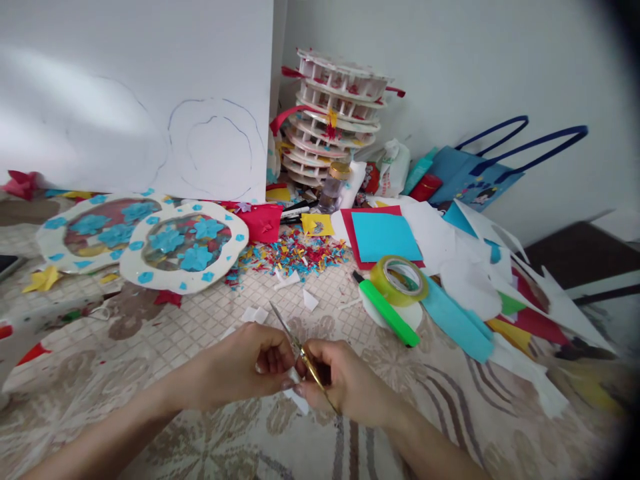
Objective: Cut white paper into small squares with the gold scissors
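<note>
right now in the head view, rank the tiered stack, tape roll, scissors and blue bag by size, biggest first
1. Tiered stack
2. Blue bag
3. Unsure: tape roll and scissors; the scissors look longer but slimmer, partly covered.

A blue bag (467,175) sits near the wall (435,60), right of a gold-lidded jar (331,192).

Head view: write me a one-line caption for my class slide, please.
Left hand and right hand meet at a white paper piece, the right holding scissors, before colourful paper scraps.
</note>
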`<state>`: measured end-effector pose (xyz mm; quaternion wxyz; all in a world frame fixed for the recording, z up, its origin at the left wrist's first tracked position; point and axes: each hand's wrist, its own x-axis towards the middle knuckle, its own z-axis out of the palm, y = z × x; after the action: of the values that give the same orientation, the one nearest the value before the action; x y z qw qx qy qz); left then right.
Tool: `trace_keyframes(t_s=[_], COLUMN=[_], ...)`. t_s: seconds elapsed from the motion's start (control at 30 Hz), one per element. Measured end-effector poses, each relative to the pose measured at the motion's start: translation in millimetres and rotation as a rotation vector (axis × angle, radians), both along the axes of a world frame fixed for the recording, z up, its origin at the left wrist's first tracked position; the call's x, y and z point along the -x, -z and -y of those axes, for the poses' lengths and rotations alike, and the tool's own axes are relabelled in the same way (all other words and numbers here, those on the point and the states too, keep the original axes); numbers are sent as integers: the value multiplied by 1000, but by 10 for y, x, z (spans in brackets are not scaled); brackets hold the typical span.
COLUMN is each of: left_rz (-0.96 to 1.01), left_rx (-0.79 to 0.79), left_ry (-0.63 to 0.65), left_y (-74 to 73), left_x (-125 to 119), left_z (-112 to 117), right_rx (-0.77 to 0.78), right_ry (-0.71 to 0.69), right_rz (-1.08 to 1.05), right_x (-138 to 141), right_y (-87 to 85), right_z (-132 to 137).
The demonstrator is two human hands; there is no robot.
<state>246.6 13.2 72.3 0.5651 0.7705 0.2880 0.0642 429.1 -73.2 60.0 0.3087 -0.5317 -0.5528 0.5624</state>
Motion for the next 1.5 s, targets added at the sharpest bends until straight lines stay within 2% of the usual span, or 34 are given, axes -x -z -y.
trace_keyframes(t_s=[0.07,0.17,0.33,0.5,0.63,0.83,1.03,1.17,1.5], left_rz=[43,117,295,591,702,647,669,680,657], left_rx=[58,233,471,619,567,484,585,615,571], left_ry=[-33,-152,-405,-704,-835,-828,-747,-752,-775], left_y=[-1,-13,-39,-45,-33,15,25,6,44], left_x=[5,3,-31,-64,-77,-114,-161,-180,-192], left_z=[-26,-78,-122,-110,-81,26,83,97,109], right_rx=[28,24,-116,-126,-66,-42,-62,-43,-70], right_ry=[35,133,280,208,140,87,87,87,89], right_rz=[-49,-149,-250,-213,-132,-142,-129,-117,-140], right_x=[-11,-40,-56,39,200,323,299,303,315], right_y=[-15,-11,126,177,142,180,141,80,80], right_z=[-10,-30,-42,-5,61,95,92,82,81])
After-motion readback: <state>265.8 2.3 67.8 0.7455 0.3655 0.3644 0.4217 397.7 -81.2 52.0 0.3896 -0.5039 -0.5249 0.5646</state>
